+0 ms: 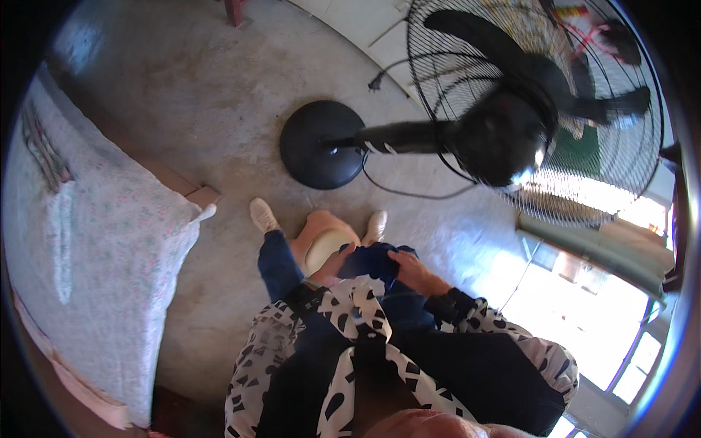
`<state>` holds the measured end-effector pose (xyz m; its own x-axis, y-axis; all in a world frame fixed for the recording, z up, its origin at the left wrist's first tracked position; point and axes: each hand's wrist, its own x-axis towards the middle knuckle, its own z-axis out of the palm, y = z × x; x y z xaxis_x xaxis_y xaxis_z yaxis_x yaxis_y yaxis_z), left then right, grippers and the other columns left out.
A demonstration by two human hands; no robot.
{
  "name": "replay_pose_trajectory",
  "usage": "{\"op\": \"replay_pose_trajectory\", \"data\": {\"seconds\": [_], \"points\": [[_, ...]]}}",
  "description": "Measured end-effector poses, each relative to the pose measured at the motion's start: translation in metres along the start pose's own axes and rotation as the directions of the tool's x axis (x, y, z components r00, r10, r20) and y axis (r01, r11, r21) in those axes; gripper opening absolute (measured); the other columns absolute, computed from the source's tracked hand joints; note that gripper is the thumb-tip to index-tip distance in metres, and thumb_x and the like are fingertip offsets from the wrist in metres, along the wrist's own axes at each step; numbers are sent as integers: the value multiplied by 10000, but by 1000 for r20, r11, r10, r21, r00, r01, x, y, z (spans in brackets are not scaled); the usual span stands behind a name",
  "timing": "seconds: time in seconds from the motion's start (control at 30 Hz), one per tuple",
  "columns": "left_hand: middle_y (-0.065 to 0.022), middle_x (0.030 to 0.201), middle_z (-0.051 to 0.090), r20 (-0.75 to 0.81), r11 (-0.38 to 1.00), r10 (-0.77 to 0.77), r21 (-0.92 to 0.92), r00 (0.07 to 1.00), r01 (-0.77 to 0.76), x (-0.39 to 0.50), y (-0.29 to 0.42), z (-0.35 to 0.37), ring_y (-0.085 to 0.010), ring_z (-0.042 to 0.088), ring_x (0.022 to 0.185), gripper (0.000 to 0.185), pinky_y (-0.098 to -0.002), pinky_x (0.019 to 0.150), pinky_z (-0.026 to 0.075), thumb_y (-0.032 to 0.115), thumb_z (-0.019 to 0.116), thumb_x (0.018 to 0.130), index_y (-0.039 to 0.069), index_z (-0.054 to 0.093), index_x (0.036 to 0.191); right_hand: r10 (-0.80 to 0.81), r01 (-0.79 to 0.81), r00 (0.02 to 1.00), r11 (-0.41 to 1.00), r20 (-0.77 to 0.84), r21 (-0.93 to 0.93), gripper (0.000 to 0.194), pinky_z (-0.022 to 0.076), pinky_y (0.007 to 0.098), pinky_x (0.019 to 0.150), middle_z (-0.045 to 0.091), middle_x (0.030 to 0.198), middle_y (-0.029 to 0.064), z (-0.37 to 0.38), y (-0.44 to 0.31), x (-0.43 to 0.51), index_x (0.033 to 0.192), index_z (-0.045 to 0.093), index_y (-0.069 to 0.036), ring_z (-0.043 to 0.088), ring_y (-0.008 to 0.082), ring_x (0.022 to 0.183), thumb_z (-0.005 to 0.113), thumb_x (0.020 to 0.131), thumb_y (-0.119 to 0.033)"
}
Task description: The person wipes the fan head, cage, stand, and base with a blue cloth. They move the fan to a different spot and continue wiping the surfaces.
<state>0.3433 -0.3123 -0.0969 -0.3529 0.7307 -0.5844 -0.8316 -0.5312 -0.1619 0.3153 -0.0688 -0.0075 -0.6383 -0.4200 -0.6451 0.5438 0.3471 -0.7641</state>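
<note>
A bunched dark blue cloth (368,263) is held between both hands, low in front of my body. My left hand (331,267) grips its left end, with the thumb along the edge. On the other end, the fingers of my right hand (413,271) are closed, close to my blue trouser leg. Beneath the hands and between my light shoes (264,215) is a salmon-coloured object (320,222) with a rounded cream part (327,247); its exact kind is unclear. The hands and cloth cover part of it.
A black pedestal fan (501,126) stands ahead on a round base (322,144). Its cable trails over the concrete floor, and a plug (375,83) lies near pale cabinets. Patterned fabric covers a bed or similar furniture (120,219) at left. Bright windows (569,306) are at right.
</note>
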Motion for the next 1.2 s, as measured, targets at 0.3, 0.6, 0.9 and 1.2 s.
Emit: {"op": "replay_pose_trajectory", "data": {"seconds": [0.3, 0.6, 0.9, 1.2], "points": [[-98, 986, 708, -464, 980, 156, -38, 872, -195, -17, 21, 29, -229, 691, 901, 278, -386, 823, 565, 249, 683, 857, 33, 669, 1032, -213, 239, 971, 854, 108, -463, 492, 513, 385, 820, 591, 1139, 206, -36, -2, 18, 1255, 549, -24, 600, 366, 1029, 632, 774, 34], [-108, 1039, 696, -703, 976, 219, 153, 677, -158, 53, 138, 126, -222, 688, 915, 435, -347, 824, 570, 353, 684, 894, -24, 633, 1105, 417, -308, 906, 547, 66, 779, 295, 531, 287, 826, 661, 1080, 94, -190, -35, 104, 1221, 560, -21, 648, 165, 941, 501, 1002, -210], [-138, 1219, 624, -679, 978, 34, 174, 733, 116, 263, 281, 213, -248, 641, 1051, 719, -366, 939, 516, 616, 436, 952, -18, 551, 1272, 659, -175, 750, 290, -63, 941, 308, 532, 312, 777, 659, 1049, 71, -363, 118, 284, 1236, 559, -66, 639, 161, 898, 536, 963, -206], [-127, 1214, 629, -842, 949, -161, 11, 515, 315, 280, 262, 207, -236, 636, 1061, 680, -365, 944, 513, 586, 458, 954, -5, 557, 1274, 796, -500, 408, 604, -447, 621, 762, 460, 398, 976, 596, 1194, 211, -318, 262, 402, 1334, 444, -76, 551, 366, 1156, 797, 696, -299]]}}
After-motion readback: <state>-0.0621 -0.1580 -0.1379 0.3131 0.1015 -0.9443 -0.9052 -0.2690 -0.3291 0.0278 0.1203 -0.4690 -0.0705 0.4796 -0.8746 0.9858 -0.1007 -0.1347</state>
